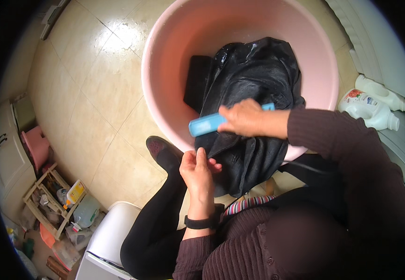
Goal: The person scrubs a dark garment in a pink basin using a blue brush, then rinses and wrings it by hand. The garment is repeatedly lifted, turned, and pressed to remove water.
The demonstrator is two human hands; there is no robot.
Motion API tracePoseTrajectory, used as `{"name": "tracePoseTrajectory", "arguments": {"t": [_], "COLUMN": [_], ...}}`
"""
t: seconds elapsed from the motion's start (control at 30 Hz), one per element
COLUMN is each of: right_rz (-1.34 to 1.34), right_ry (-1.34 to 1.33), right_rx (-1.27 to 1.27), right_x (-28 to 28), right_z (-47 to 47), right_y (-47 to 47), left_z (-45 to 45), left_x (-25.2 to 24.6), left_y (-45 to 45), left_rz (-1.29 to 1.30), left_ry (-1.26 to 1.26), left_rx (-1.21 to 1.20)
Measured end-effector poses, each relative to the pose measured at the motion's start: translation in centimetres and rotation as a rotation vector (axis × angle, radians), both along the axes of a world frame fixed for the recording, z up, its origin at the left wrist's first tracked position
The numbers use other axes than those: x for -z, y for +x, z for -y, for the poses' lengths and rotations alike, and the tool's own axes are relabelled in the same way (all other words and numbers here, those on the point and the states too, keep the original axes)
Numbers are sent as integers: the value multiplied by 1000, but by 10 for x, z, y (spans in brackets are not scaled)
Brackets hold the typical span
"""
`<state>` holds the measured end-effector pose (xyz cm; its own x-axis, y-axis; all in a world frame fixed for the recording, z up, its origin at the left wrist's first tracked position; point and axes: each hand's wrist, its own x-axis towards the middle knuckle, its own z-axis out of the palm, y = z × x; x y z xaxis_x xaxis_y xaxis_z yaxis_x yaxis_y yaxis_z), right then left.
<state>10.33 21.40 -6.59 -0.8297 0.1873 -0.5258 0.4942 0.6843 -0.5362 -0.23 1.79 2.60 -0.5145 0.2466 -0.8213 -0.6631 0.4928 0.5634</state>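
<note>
A wet black garment (255,77) lies bunched in a large pink plastic tub (147,63) and hangs over the near rim. My right hand (246,117) grips a blue scrubbing brush (206,125), held flat across the cloth; its bristles are hidden beneath it. The hand is slightly blurred. At the tub's near left rim, my left hand (200,164) pinches the edge of the garment between thumb and fingers. A black band circles the left wrist.
White jugs (367,108), one bearing a label, lie to the right beside a pale appliance (381,45). At lower left are a beige rack (41,206) with bottles, a pink basin (36,147) and a white bin (111,227). The tiled floor (122,35) shines wet near the tub.
</note>
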Motion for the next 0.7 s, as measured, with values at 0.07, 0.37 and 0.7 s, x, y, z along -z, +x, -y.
{"name": "tracePoseTrajectory", "arguments": {"t": [0.07, 0.37, 0.7], "right_rz": [7, 15, 71], "right_ry": [217, 17, 384], "right_rx": [52, 155, 402], "right_x": [18, -14, -24], "right_z": [-35, -24, -73], "right_y": [2, 4, 5], "left_z": [4, 7, 11], "left_x": [-8, -10, -18], "left_y": [-1, -1, -5], "left_rz": [-45, -71, -55], "left_ry": [1, 11, 20], "left_rx": [-5, 35, -15]}}
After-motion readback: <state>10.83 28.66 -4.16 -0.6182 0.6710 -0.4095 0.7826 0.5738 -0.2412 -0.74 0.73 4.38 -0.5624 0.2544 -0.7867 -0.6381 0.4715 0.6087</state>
